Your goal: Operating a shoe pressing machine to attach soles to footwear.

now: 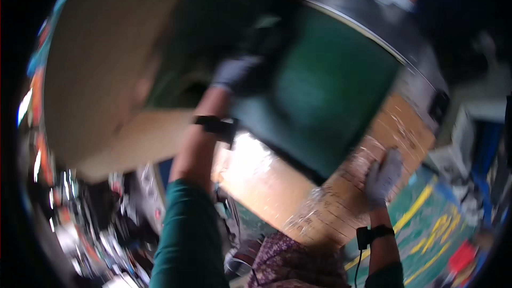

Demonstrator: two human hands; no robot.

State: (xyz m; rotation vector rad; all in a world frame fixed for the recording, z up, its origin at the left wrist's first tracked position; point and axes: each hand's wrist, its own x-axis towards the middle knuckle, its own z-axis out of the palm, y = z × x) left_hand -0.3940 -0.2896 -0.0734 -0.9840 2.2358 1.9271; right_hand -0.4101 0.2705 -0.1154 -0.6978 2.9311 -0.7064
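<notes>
My right hand [385, 177], in a grey glove, lies with its fingers stretched out on a tan, cardboard-like surface [341, 202] covered with clear tape. A dark green sheet or mat [333, 82] lies on that surface, its corner pointing towards me. My left hand [234, 72], also gloved in grey, reaches over the mat's left side to a dark, blurred thing [266, 37]. Motion blur and shadow hide its fingers, so I cannot make out whether it grips anything. Both wrists wear black straps.
A large brown panel [101, 69] rises on the left. Beyond the mat runs a grey, metallic-looking curved edge [368, 18]. Yellow lines [418, 202] mark the green floor at the lower right, with a red object [462, 256] farther right. Blurred clutter fills the lower left.
</notes>
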